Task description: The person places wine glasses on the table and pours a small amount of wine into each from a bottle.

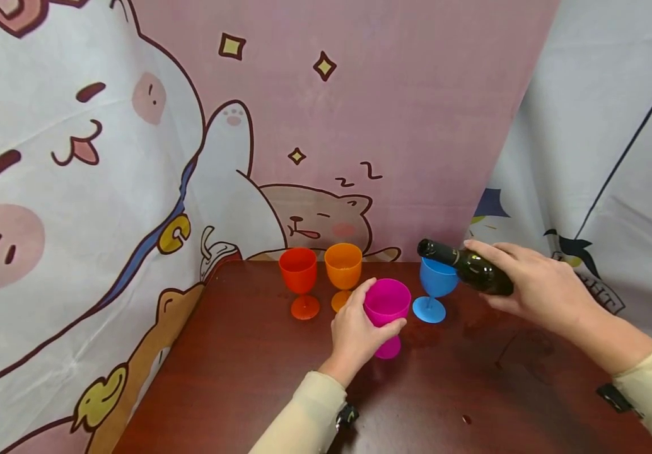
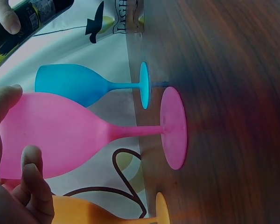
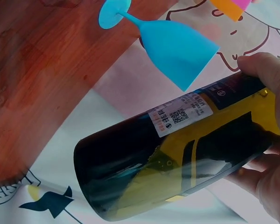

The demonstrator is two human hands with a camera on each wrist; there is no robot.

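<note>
On the bench (image 1: pixel 235 378), a red cup (image 1: pixel 299 279) stands upright beside an orange cup (image 1: pixel 343 272). Nearer the person, the left hand (image 1: pixel 356 328) grips a pink cup (image 1: pixel 387 306) round its bowl. Next stands a blue cup (image 1: pixel 437 282), partly hidden by a tilted bottle (image 1: pixel 480 273), neck leftward, clasped in the right hand (image 1: pixel 547 289).

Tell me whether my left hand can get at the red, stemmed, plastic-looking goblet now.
Probably not straight away: your left hand grips the magenta, stemmed, plastic-looking goblet, so it would likely need freeing first. Otherwise, nothing visibly blocks the near side of the red goblet.
</note>
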